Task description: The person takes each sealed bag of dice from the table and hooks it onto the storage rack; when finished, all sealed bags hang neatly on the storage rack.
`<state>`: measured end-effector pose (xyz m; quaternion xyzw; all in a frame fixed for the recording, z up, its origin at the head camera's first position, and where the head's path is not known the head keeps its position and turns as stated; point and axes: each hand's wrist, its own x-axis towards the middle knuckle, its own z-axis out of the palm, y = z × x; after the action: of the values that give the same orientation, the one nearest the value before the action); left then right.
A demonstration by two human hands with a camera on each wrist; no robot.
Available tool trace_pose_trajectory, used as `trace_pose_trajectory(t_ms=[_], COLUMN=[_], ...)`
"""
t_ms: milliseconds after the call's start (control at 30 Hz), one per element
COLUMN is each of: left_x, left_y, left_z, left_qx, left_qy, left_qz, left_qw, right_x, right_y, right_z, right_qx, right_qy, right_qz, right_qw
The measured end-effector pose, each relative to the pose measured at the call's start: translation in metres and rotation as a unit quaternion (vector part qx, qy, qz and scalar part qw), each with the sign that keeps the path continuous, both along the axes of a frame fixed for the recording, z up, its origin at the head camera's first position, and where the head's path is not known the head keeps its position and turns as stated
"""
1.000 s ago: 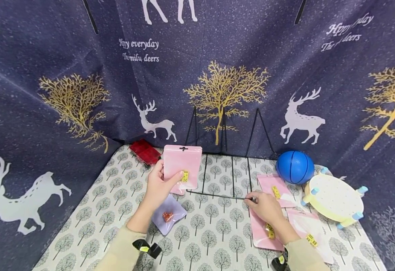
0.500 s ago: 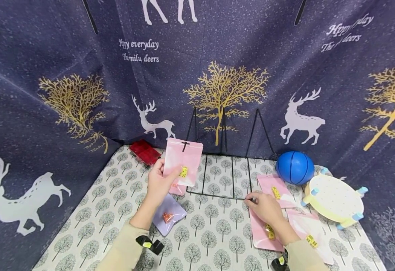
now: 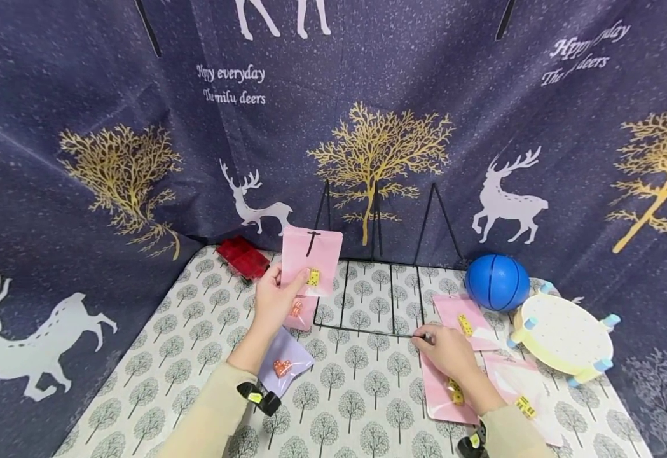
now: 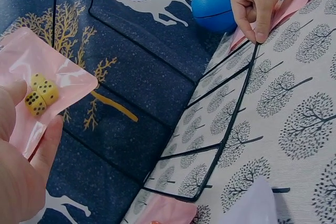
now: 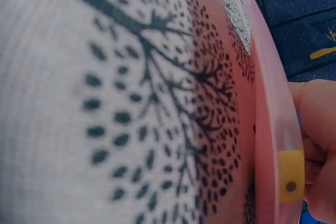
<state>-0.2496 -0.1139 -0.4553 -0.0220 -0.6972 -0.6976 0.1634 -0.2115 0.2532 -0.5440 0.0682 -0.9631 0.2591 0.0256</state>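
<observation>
My left hand pinches a pink pouch with yellow dice inside, thumb at the front beside the dice. At the pouch's top, a dark wire prong shows through the hang hole and runs down over its front. The prong belongs to a black wire rack, whose V-shaped prongs stand up at the back. My right hand holds the rack's front right corner between thumb and finger. Under that hand lies another pink pouch with dice, its edge also close in the right wrist view.
Two more pink pouches with dice, one farther back and one nearer, lie at right. Beyond are a blue ball and an upturned stool. At left are a purple pouch, a pink pouch and a red object.
My left hand has lifted the pink pouch slightly and moved it away from me; the prong now runs down over its front below the hang hole. My right hand stays on the rack corner.
</observation>
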Motion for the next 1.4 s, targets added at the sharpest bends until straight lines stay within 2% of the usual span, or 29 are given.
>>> trace_pose_trajectory(t_ms=[167, 533, 767, 867, 1067, 1267, 1400], left_x=[-0.011, -0.041, -0.065, -0.074, -0.083, -0.090, -0.092], left_y=[0.004, 0.014, 0.018, 0.019, 0.024, 0.028, 0.029], left_z=[0.002, 0.012, 0.015, 0.017, 0.024, 0.026, 0.025], left_qx=[0.011, -0.024, -0.003, -0.002, 0.022, 0.079, 0.082], left_qy=[-0.001, -0.010, 0.008, 0.008, -0.004, -0.001, -0.019], left_qz=[-0.003, 0.033, 0.011, 0.013, 0.017, 0.012, 0.012], left_qw=[0.9999, 0.9991, 0.9999, 0.9999, 0.9996, 0.9968, 0.9964], right_x=[0.000, 0.000, 0.002, 0.001, -0.001, -0.002, -0.001], right_y=[0.000, 0.000, 0.000, -0.001, 0.000, 0.000, 0.000], right_z=[0.002, 0.002, -0.001, -0.002, -0.004, -0.002, -0.001], right_qx=[0.000, 0.005, 0.001, 0.005, 0.007, 0.005, 0.010], right_qy=[-0.003, -0.002, 0.004, 0.007, 0.016, 0.016, 0.014], right_qz=[-0.001, -0.002, 0.000, -0.001, 0.000, 0.002, -0.001], right_qw=[1.0000, 1.0000, 1.0000, 1.0000, 0.9998, 0.9999, 0.9999])
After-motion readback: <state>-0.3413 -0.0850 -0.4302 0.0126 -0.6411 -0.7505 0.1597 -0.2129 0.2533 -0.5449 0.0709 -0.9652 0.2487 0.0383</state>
